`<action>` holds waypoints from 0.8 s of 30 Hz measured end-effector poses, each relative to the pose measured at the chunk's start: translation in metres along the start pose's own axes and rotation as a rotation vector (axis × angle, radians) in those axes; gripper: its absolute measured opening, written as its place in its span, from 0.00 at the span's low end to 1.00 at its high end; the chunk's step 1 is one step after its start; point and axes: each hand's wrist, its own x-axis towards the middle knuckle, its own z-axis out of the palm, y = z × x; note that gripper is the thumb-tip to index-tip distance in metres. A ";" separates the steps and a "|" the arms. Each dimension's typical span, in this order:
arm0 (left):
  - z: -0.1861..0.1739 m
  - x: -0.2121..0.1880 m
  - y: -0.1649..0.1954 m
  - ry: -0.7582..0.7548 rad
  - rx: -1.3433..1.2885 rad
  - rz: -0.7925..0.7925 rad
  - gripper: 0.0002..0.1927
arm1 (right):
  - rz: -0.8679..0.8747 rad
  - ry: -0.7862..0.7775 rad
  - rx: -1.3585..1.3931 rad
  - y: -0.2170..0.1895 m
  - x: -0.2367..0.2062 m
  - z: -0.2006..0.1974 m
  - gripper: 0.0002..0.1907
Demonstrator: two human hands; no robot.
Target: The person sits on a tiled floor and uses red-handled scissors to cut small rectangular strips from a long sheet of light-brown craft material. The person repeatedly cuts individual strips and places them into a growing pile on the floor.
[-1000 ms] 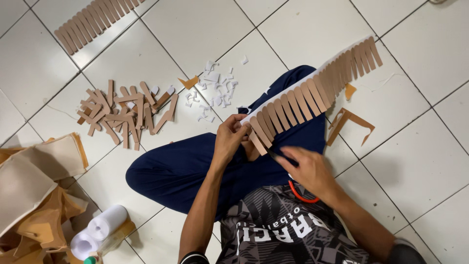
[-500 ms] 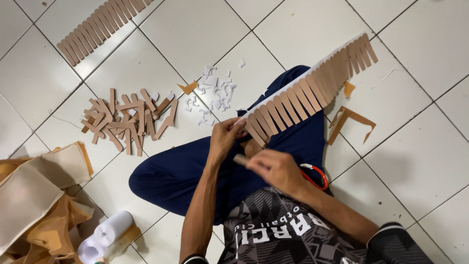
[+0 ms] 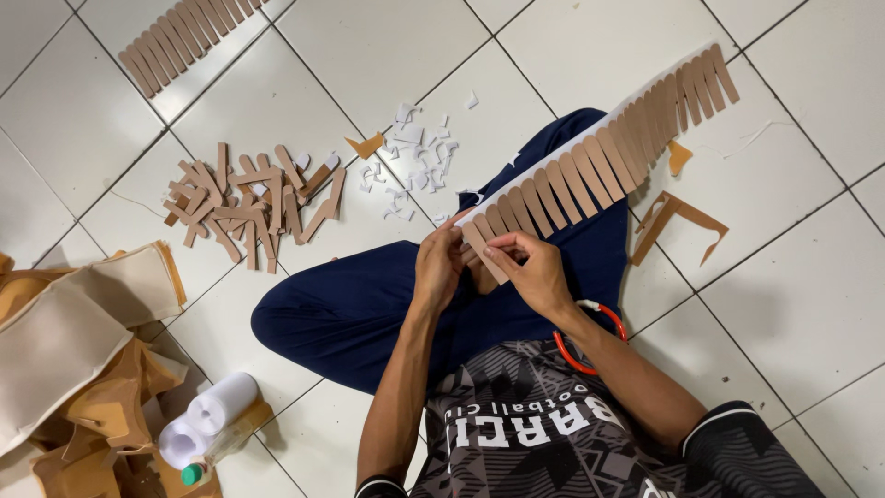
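Person is sitting cross-legged on white floor tiles point(image 3: 387, 55), w/ a long fringed tan strip point(image 3: 599, 161) lying across the lap; its long axis is running diagonally from the hands up to the upper right, white backing edge on the upper-left side, tabs pointing lower right. Left hand point(image 3: 441, 263) is pinching the strip's near end, fingers curled around it. Right hand point(image 3: 533, 272) is gripping a single tan tab point(image 3: 486, 255) btwn thumb & fingers, just beside the left. Pile of loose tan strips point(image 3: 249, 207) & white paper scraps point(image 3: 410, 161) are lying on the tiles to the left; a second fringed strip point(image 3: 189, 39) is sitting top left.
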 end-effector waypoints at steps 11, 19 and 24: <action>-0.004 0.002 -0.002 -0.031 0.006 0.019 0.25 | 0.020 0.012 -0.041 -0.005 0.002 0.001 0.10; 0.000 0.000 0.000 -0.007 0.002 -0.011 0.25 | 0.002 0.021 -0.070 -0.001 0.002 0.004 0.10; -0.001 -0.001 -0.004 0.022 0.021 -0.004 0.24 | -0.017 0.036 -0.067 -0.001 0.002 0.005 0.10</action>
